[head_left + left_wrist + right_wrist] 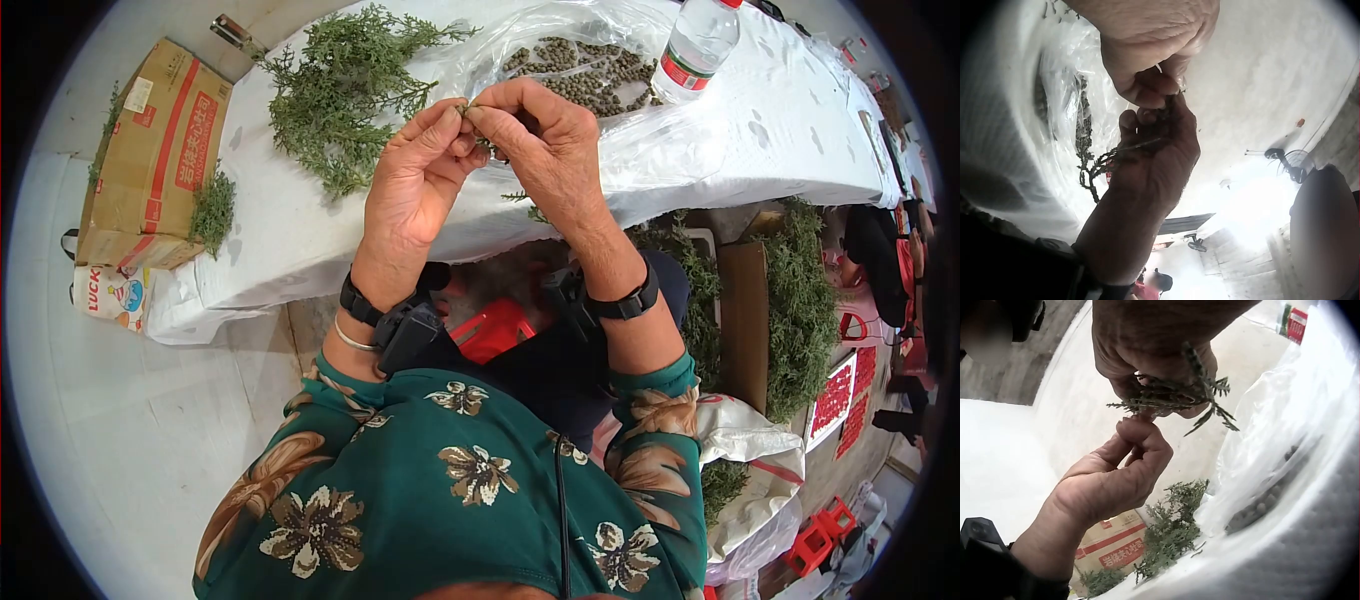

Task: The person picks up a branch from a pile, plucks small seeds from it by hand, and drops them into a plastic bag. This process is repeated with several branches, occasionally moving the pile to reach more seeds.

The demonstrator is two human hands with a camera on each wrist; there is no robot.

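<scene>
Both hands are raised together over the near edge of the white-covered table (780, 130). My right hand (482, 116) grips a small green cypress sprig (1172, 397) in its curled fingers; the sprig's stem hangs below the palm (1094, 165). My left hand (456, 120) pinches the tip of that sprig between thumb and forefinger (1138, 425). In the left wrist view the left hand (1150, 87) is at the top and the right hand (1154, 156) below it. What sits between the pinching fingertips is hidden.
A pile of cypress branches (345, 85) lies on the table's left part. A clear plastic bag (640, 120) holds several small round seeds (580, 70), with a water bottle (700, 40) behind. A cardboard box (150, 150) stands left; boxes of greenery (800, 300) right; a red stool (495, 330) is below.
</scene>
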